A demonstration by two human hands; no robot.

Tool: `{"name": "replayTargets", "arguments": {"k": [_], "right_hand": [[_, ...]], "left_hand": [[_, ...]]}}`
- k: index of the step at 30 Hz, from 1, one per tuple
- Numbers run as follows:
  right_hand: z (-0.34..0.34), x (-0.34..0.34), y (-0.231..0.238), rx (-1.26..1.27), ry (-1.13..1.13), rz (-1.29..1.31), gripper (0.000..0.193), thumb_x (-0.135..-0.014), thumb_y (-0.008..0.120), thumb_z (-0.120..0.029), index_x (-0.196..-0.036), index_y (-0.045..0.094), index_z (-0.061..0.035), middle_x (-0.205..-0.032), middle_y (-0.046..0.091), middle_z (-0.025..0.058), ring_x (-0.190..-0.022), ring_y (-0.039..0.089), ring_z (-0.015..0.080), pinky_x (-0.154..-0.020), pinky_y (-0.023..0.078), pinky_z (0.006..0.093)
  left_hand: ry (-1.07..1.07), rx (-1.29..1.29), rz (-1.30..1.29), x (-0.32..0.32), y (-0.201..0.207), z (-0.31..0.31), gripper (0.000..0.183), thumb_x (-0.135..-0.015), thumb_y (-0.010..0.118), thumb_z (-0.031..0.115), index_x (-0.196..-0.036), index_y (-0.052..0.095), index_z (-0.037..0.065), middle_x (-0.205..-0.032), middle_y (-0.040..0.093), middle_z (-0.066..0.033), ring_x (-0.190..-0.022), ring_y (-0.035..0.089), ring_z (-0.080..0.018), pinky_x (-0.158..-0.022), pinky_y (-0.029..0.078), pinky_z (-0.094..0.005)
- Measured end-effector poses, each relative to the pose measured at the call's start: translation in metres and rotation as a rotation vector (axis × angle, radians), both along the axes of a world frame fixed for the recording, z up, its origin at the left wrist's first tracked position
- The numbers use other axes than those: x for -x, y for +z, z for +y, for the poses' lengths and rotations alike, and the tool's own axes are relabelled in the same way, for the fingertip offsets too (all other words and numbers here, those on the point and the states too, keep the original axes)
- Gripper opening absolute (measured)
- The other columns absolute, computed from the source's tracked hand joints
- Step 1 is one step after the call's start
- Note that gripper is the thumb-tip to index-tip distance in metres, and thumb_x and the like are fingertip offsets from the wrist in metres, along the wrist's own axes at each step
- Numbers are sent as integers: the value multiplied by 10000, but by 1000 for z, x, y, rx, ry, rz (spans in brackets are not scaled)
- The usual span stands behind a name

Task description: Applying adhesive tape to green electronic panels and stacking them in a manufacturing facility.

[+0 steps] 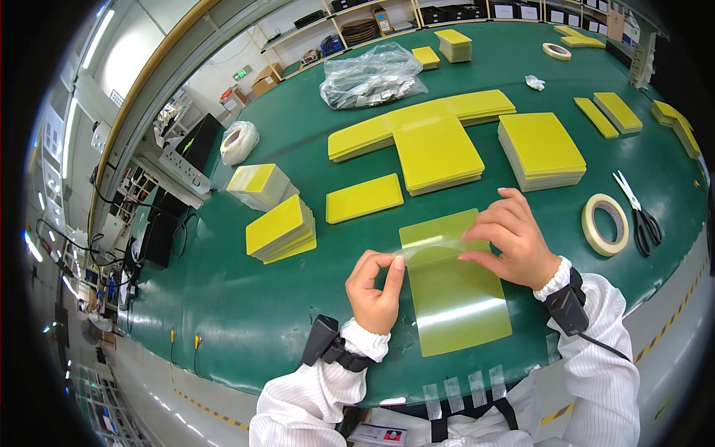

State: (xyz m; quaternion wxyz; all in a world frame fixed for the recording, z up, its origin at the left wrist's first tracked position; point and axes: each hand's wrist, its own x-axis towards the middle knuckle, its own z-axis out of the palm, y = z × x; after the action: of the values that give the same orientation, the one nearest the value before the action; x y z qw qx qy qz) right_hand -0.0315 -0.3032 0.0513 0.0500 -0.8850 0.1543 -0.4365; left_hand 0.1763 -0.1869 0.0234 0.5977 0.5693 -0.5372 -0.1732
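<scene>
A strip of clear tape (432, 250) stretches between my two hands. My left hand (375, 292) pinches its left end between thumb and forefinger, while my right hand (515, 240) grips the other end with bent fingers. Beneath the tape lie two thin, see-through yellow sheets: a large one (463, 313) nearer me and a smaller one (432, 226) beyond it, partly hidden by the tape and right hand. Whether the tape touches them I cannot tell. Several short clear tape pieces (453, 393) hang along the table's near edge.
Stacks of yellow sheets (439, 153) stand across the green table (223, 313). At right lie a tape roll (605, 225) and scissors (639, 212). Toward the back are a clear plastic bag (372, 74) and another tape roll (557, 51); a wrapped roll (240, 142) sits left.
</scene>
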Motion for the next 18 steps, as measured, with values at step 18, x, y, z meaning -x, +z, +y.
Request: {"name": "replayTargets", "arguments": {"k": [18], "right_hand": [[36, -2, 5, 144, 2, -27, 134, -698, 694, -152, -778, 586, -160, -799, 575, -28, -802, 532, 172, -928, 239, 430]], "left_hand": [[-58, 42, -61, -2, 8, -1, 434, -994, 373, 290, -896, 641, -38, -819, 605, -115, -748, 567, -189, -709, 437, -302]]}}
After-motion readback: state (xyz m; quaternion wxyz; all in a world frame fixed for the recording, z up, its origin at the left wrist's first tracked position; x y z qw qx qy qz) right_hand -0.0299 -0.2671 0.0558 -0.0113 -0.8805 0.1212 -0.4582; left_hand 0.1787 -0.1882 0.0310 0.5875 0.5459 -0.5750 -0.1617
